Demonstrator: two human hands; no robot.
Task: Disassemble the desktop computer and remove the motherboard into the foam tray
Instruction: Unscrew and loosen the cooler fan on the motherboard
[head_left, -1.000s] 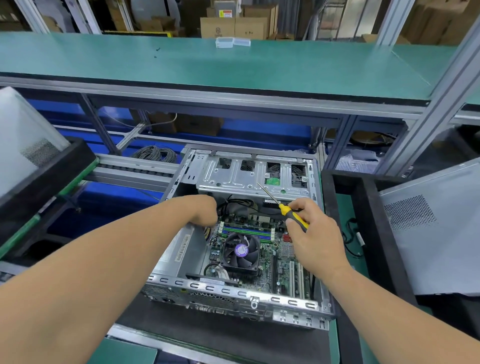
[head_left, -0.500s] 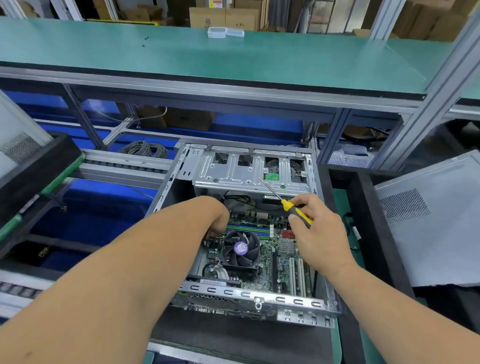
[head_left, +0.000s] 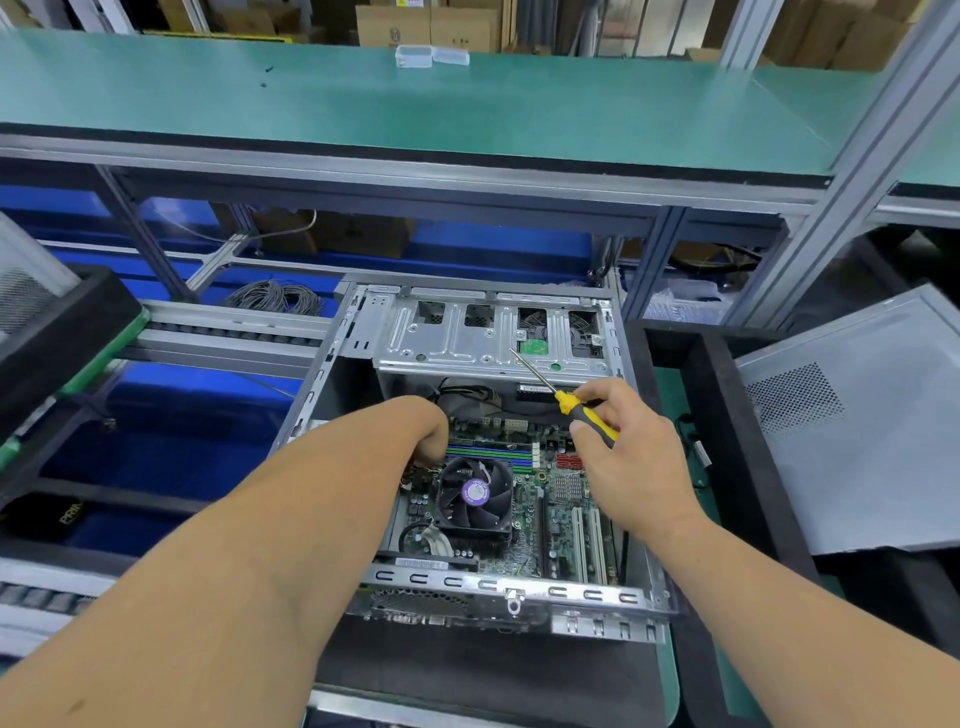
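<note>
An open desktop case (head_left: 498, 590) lies on its side in front of me. Inside it sits the green motherboard (head_left: 524, 514) with a black cooler fan (head_left: 475, 491). My left hand (head_left: 423, 431) reaches down into the case at the board's left edge beside the fan; its fingers are bent downward and hidden, so what they touch is unclear. My right hand (head_left: 631, 457) hovers over the board's right side and grips a yellow-and-black screwdriver (head_left: 569, 402), whose shaft points up toward the drive cage (head_left: 493, 340).
A black foam tray (head_left: 722, 415) stands to the right with a grey case side panel (head_left: 857, 426) leaning in it. Another black tray (head_left: 57, 343) with a panel sits at the left. A green shelf (head_left: 467, 104) spans overhead behind. Coiled cable (head_left: 275, 299) lies beyond the case.
My view has shifted slightly, so the case sits a little further right in view. My left hand has sunk deeper beside the fan. My right hand keeps holding the screwdriver almost unmoved.
</note>
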